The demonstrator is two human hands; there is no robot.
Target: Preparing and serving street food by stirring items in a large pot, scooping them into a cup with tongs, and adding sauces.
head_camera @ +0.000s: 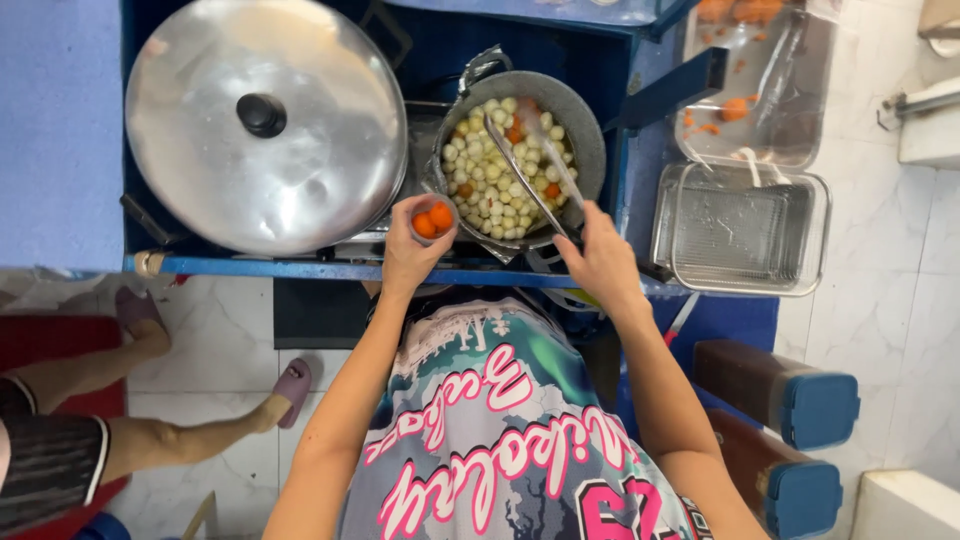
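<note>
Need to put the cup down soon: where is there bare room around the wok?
Free: the wire-lined tray right of the wok, and the blue counter left of the big lid. Crowded: between lid and wok, where the left hand holds the cup and the right hand works tongs.

The left hand [405, 262] holds a small cup [432, 218] of orange balls — the right hand [600, 262] grips long tongs [528, 170] over a pan [590, 125] of pale balls.

A lidded pot [265, 125] sits left of the pan [520, 150] holding food balls [490, 180]; a wire tray [740, 228] lies right, another tray [755, 85] behind it.
</note>
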